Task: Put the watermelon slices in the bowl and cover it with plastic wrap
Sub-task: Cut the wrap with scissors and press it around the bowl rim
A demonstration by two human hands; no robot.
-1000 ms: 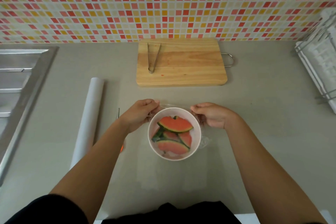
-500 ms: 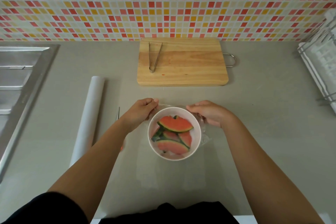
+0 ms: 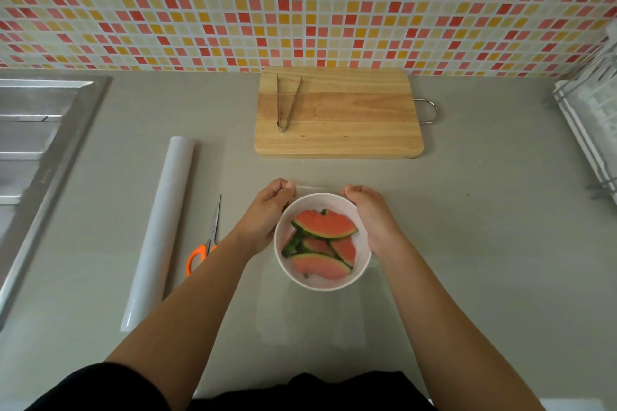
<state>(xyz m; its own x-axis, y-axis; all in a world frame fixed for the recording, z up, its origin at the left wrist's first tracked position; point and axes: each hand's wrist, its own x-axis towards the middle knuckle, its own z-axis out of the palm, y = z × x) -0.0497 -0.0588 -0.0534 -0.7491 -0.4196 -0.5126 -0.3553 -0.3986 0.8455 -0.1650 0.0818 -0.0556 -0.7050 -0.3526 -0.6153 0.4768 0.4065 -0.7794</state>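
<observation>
Head view: watermelon slices (image 3: 325, 227) sit in bowl (image 3: 320, 287).
Hands: left hand (image 3: 267, 215), right hand (image 3: 369, 213) pinch plastic wrap (image 3: 317, 188) taut, likely to seal rim.

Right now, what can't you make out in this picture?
Head view:
plastic wrap: transparent, its edges barely show.
scissors: handles partly behind the left forearm.
dish rack: cut off by the right edge.
sink: cut off by the left edge.
</observation>
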